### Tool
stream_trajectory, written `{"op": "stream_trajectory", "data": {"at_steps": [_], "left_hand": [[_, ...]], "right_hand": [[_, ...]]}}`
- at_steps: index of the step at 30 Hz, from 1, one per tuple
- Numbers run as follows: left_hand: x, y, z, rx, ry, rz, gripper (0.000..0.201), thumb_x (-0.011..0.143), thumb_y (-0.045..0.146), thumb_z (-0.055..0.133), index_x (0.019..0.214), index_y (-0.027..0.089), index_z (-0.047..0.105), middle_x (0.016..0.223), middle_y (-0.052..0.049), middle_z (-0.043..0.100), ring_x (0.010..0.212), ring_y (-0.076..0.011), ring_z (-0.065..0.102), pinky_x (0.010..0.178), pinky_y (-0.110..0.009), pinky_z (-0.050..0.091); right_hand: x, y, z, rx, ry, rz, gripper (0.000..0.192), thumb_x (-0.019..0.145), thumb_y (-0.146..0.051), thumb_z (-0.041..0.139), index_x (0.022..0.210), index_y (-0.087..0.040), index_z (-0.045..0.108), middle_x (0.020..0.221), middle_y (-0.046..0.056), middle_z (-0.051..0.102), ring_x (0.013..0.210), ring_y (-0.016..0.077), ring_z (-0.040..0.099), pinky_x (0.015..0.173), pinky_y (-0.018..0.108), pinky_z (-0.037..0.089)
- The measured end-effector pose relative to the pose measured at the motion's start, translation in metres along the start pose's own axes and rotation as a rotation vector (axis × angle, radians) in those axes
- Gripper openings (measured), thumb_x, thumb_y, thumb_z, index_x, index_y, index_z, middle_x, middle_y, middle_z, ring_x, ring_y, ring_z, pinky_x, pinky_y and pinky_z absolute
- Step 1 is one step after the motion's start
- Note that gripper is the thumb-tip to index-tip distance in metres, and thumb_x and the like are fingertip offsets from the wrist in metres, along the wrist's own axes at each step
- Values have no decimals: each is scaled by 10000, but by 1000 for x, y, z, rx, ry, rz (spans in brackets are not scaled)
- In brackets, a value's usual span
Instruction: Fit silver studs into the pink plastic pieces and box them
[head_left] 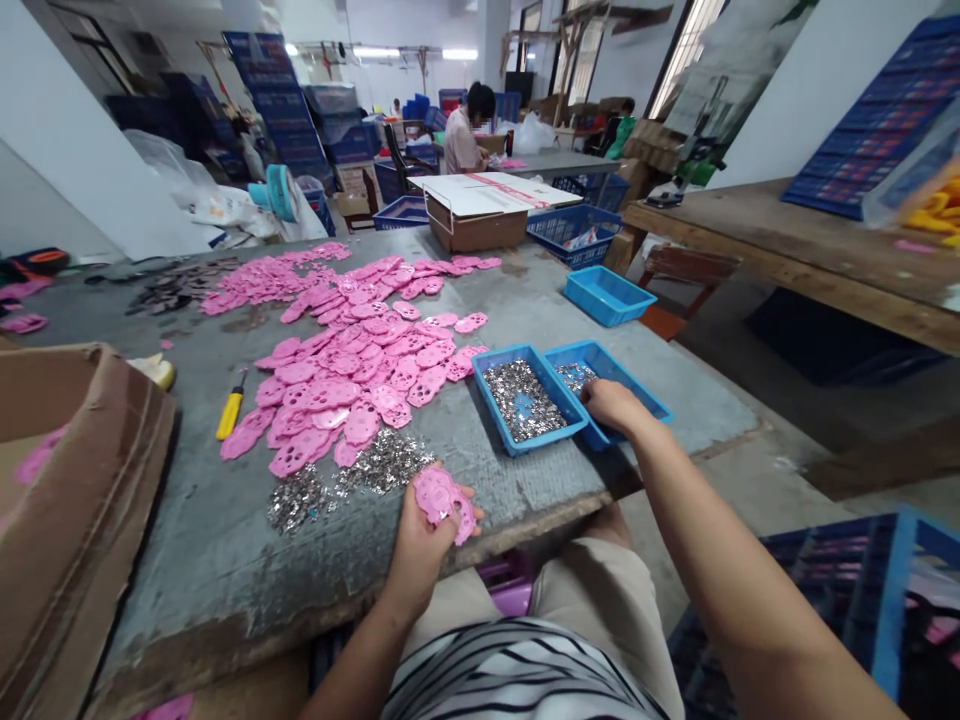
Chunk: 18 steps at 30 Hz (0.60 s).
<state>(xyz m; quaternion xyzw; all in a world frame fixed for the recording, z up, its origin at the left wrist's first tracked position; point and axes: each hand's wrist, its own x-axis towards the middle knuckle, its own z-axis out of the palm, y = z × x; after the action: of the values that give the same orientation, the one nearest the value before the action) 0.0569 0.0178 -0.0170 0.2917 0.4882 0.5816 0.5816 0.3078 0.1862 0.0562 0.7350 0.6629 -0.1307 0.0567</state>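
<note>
My left hand (427,525) grips a pink plastic part (444,503) with holes in it, just above the table's front edge, thumb across its face. My right hand (609,402) reaches into the right blue tray (651,402), fingers bent down among small shiny metal pieces (576,376); its fingertips are hidden. Left of it, touching or nearly so, another blue tray (495,408) holds many more metal pieces (525,392). Loose metal pieces (386,460) lie heaped on the table beside my left hand. Behind them spreads a large pile of pink plastic parts (352,365).
A yellow-handled screwdriver (231,412) lies left of the pile, near a cardboard box (127,450). A third blue tray (609,296) stands farther back. At the far edge is a white-topped carton (480,235). Another person (463,140) sits beyond. A blue crate (892,600) stands low at right.
</note>
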Motion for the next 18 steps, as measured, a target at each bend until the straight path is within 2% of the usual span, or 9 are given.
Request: {"op": "stream_trajectory", "data": {"at_steps": [7, 18], "left_hand": [[-1, 5, 2, 18, -13, -11, 640, 654, 229, 697, 1204, 194, 370, 897, -51, 676, 712, -188, 680, 609, -303, 555], [-2, 4, 2, 19, 1, -5, 657, 631, 245, 712, 1196, 183, 382, 879, -53, 686, 694, -197, 684, 591, -317, 564]], "right_hand": [[-4, 0, 4, -3, 27, 7, 241, 785, -185, 524, 936, -150, 709, 1010, 160, 712, 943, 274, 657, 661, 283, 409], [1, 8, 9, 110, 162, -17, 193, 794, -153, 538, 894, -175, 702, 961, 106, 731, 884, 214, 654, 639, 239, 394]]}}
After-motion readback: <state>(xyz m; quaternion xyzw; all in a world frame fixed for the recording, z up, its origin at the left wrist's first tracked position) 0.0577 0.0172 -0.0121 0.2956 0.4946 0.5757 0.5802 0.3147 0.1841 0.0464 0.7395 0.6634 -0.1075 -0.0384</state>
